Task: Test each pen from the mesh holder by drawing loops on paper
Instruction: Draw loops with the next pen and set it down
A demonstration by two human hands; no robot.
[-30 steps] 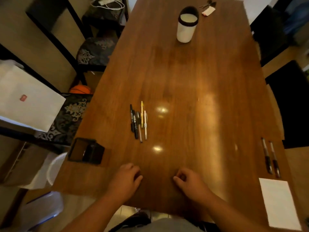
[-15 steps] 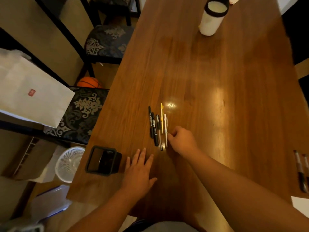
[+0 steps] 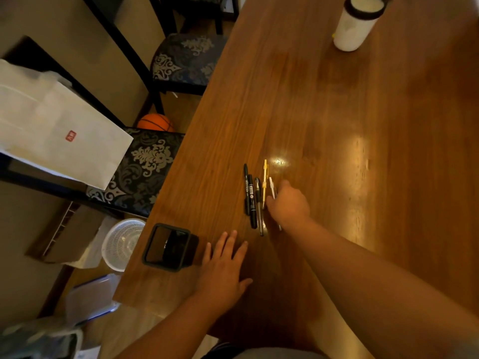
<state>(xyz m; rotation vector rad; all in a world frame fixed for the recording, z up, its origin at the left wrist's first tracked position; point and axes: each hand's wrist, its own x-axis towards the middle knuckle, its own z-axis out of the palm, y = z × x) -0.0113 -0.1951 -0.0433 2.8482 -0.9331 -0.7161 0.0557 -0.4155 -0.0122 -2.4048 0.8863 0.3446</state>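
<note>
Nearby, the left hand [image 3: 223, 270] lies flat, fingers straight, on the worktop [image 3: 363, 151] beside the black mesh holder [image 3: 168, 247], which is tipped on its side. Beyond, the right hand [image 3: 289, 206] covers the white pen's [image 3: 271, 186] lower end; whether its grip holds it I cannot tell. The black marker's [image 3: 251, 200] white label is unreadable

No legible txt; red logo [image 3: 70, 136] on white bag [image 3: 39, 117] prob. too blurry.
</note>
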